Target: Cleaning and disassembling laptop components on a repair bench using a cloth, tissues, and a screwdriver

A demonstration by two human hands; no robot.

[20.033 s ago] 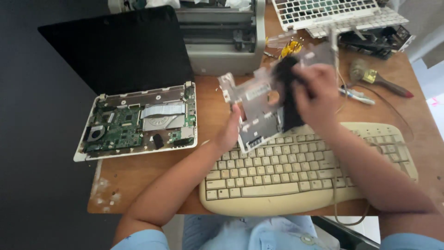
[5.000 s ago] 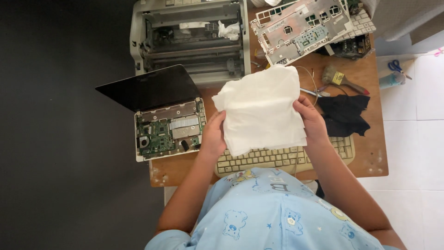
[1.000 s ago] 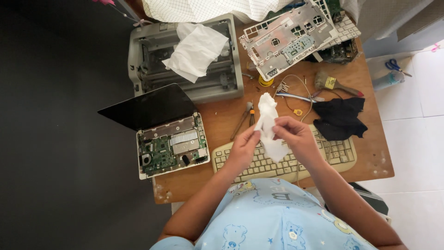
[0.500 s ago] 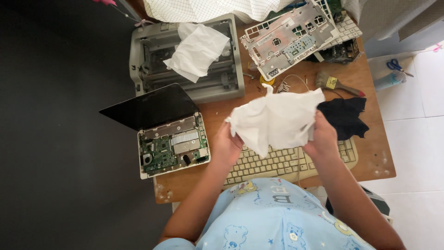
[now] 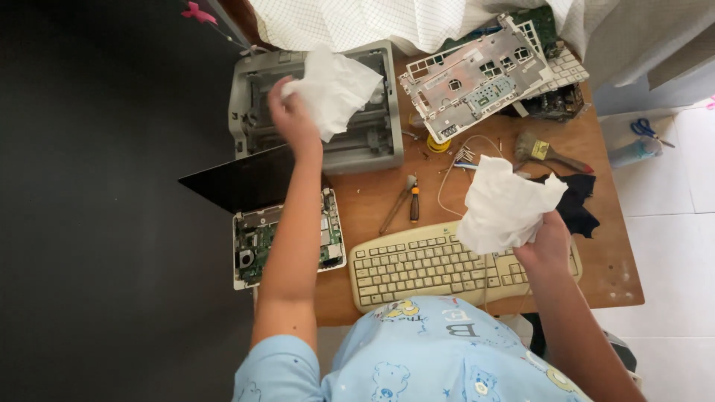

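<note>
Now the hands are apart: half a second ago both spread one cloth over the keyboard [image 5: 447, 262]. Left hand [image 5: 292, 117] is up at the printer [image 5: 320, 104], grip pinched on a white cloth [image 5: 337, 88] that fans up and right across the printer top. Right hand [image 5: 547, 242] holds a second cloth [image 5: 505, 202] bunched above the keyboard's right end, bulk pointing up-left, no clear long axis. Left arm stretched nearly straight, crossing the open laptop [image 5: 287, 231]; right arm bent, hand above the desk [image 5: 611, 260].
</note>
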